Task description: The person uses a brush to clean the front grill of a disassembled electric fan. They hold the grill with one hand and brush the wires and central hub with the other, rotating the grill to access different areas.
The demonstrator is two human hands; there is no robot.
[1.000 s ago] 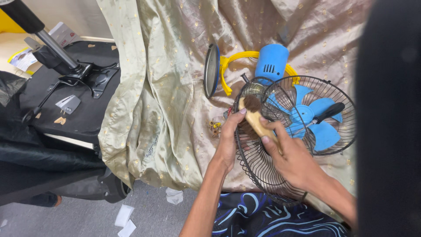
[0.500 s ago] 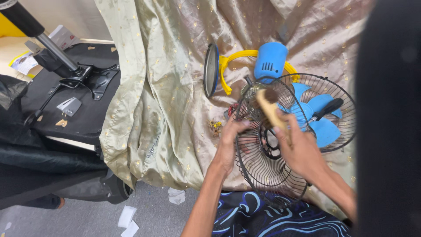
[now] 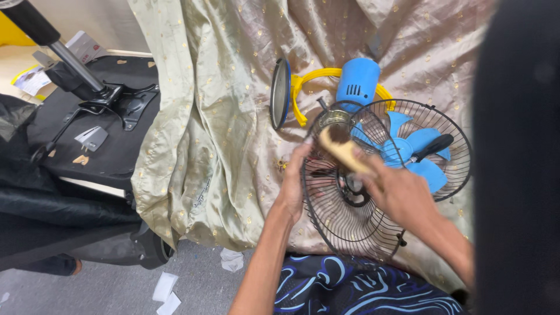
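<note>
Fan guard: thin black wire, metal, slightly glossy. Brush: pale wooden handle, smooth; dark bristles, matt. Fan blades: blue plastic, smooth, semi-gloss. Motor housing: blue plastic, same finish. Yellow bracket: glossy plastic. Cloth: beige satin-like fabric, sheeny, creased, small gold dots. Screwdriver handle: black, matt. Chair base: black metal, matt.

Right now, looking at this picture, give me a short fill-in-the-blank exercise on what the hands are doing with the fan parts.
1. The right hand holds a wooden-handled ____ against the wire fan guard.
2. The left hand grips the guard's ____ edge.
3. The fan blades lying in the other guard are ____ in colour.
4. The curved bracket beside the blue motor housing is ____.

Missing words: brush; left; blue; yellow
</note>
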